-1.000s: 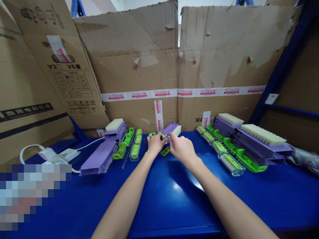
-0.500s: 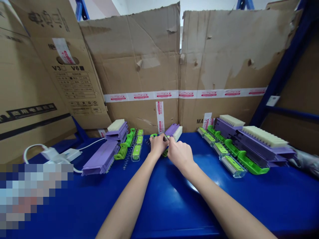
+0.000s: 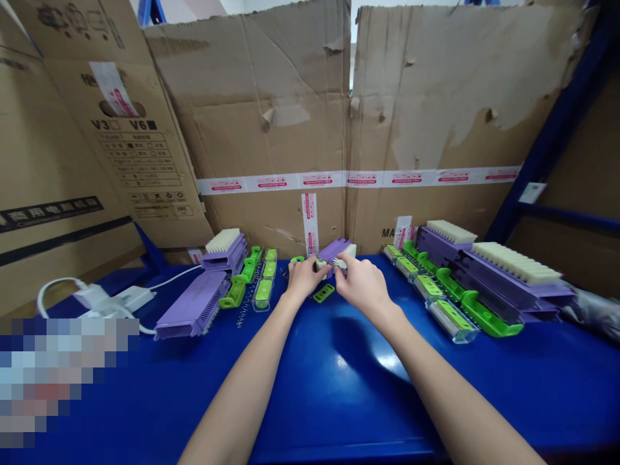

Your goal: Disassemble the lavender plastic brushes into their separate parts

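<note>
Mid-table near the cardboard, my left hand (image 3: pixel 304 279) is closed with thumb and fingers around a small whitish-and-green piece (image 3: pixel 320 263), mostly covered by the fingers. Just to its right, my right hand (image 3: pixel 364 283) pinches a small pale, shiny piece (image 3: pixel 340 263) whose kind I cannot make out. Behind both hands lies a purple housing with cream bristles (image 3: pixel 335 249). A flat green plate with slots (image 3: pixel 323 293) rests on the blue table below the fingertips. Beyond the left hand, part of a green clip (image 3: pixel 297 259) shows.
At left are purple housings (image 3: pixel 194 303), green brackets (image 3: pixel 233 294), thin springs (image 3: pixel 243 307) and clear cases with green tops (image 3: pixel 264 289). More clear cases (image 3: pixel 453 320), green brackets (image 3: pixel 489 316) and bristled purple housings (image 3: pixel 513 274) line the right. A white power strip (image 3: pixel 130 298) lies left.
My hands have moved apart, the right one shifting rightward. The green plate and more of the purple housing now show between them. The view has tilted slightly.
</note>
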The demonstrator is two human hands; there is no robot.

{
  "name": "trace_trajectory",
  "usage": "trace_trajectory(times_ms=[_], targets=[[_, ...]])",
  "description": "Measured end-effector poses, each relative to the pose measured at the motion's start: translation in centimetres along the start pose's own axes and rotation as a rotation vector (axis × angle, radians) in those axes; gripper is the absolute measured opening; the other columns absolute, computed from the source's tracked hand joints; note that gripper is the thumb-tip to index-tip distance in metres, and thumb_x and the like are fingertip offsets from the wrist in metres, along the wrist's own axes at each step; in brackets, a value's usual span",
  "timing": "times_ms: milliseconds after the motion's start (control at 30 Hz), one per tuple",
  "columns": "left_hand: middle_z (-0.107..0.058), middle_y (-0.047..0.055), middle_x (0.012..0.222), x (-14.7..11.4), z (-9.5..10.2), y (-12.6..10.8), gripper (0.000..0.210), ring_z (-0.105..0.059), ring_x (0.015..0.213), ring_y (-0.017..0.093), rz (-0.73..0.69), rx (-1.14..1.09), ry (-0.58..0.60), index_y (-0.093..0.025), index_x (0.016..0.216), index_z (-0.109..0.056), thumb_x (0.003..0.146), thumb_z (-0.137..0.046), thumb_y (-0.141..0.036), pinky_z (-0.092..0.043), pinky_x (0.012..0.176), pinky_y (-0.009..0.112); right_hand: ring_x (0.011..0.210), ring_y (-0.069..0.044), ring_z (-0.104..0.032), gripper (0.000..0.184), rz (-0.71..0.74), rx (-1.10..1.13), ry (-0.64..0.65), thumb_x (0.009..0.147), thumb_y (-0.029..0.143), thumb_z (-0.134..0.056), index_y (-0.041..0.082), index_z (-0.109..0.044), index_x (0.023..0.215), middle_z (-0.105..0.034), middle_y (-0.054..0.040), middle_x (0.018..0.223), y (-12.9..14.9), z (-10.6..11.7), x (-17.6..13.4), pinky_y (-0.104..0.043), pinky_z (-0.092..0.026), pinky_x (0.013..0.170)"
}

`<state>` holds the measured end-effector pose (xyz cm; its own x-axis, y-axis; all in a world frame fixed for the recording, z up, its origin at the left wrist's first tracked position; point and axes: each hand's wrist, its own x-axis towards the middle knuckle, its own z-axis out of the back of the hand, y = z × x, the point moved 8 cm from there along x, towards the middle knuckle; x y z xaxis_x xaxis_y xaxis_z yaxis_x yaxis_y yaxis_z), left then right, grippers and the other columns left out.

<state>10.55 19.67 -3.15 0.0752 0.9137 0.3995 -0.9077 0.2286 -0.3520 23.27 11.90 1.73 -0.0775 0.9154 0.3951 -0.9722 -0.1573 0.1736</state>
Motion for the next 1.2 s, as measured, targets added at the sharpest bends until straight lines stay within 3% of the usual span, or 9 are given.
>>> trace_trajectory(times_ms=[367, 533, 867, 1033, 1200], targets=[[-0.07, 0.005, 0.078, 0.1, 0.0, -0.3, 0.032, -0.064, 0.084, 0.023, -0.01, 0.019, 0.033, -0.02, 0.079, -0.062, 0.085, -0.048, -0.048, -0.036, 0.079, 0.033, 0.083, -0.024, -0.067, 0.036, 0.062, -0.061, 0.043, 0.091, 0.032, -0.04, 0.025, -0.055, 0.122, -0.071, -0.0093, 0.092, 0.0, -0.9, 0.3, -0.029, -0.045, 0.068], [-0.071, 0.006, 0.079, 0.1, -0.1, -0.5, 0.029, -0.064, 0.084, 0.024, -0.01, 0.029, 0.044, -0.021, 0.08, -0.061, 0.085, -0.048, -0.046, -0.035, 0.079, 0.034, 0.078, -0.024, -0.068, 0.03, 0.077, -0.117, 0.041, 0.092, 0.03, -0.037, 0.022, -0.055, 0.114, -0.07, -0.0108, 0.086, 0.9, -0.8, -0.2, -0.029, -0.046, 0.064], [-0.069, 0.006, 0.075, -0.6, 1.0, -1.7, 0.02, -0.064, 0.081, 0.023, 0.045, 0.079, -0.007, -0.022, 0.072, -0.059, 0.084, -0.048, -0.034, -0.032, 0.07, 0.031, 0.078, -0.024, -0.07, 0.032, 0.107, -0.148, 0.061, 0.086, 0.01, -0.039, 0.01, -0.05, 0.117, -0.069, -0.0157, 0.081, 3.3, -2.1, -1.2, -0.028, -0.049, 0.063], [-0.07, 0.007, 0.075, -0.7, 1.1, -2.5, 0.021, -0.064, 0.078, 0.022, 0.002, 0.062, -0.062, -0.021, 0.073, -0.058, 0.085, -0.047, -0.035, -0.033, 0.07, 0.03, 0.076, -0.025, -0.07, 0.028, 0.061, -0.137, 0.03, 0.088, 0.012, -0.038, 0.013, -0.052, 0.112, -0.069, -0.014, 0.079, 2.4, -1.3, -0.8, -0.028, -0.048, 0.062], [-0.07, 0.006, 0.078, -0.9, 0.7, -1.9, 0.026, -0.064, 0.082, 0.022, -0.051, 0.021, -0.084, -0.02, 0.08, -0.059, 0.086, -0.046, -0.042, -0.037, 0.078, 0.03, 0.076, -0.023, -0.069, 0.031, -0.045, -0.052, -0.073, 0.095, 0.028, -0.031, 0.019, -0.055, 0.113, -0.069, -0.0113, 0.082, -0.2, 0.3, 0.0, -0.027, -0.045, 0.064]])
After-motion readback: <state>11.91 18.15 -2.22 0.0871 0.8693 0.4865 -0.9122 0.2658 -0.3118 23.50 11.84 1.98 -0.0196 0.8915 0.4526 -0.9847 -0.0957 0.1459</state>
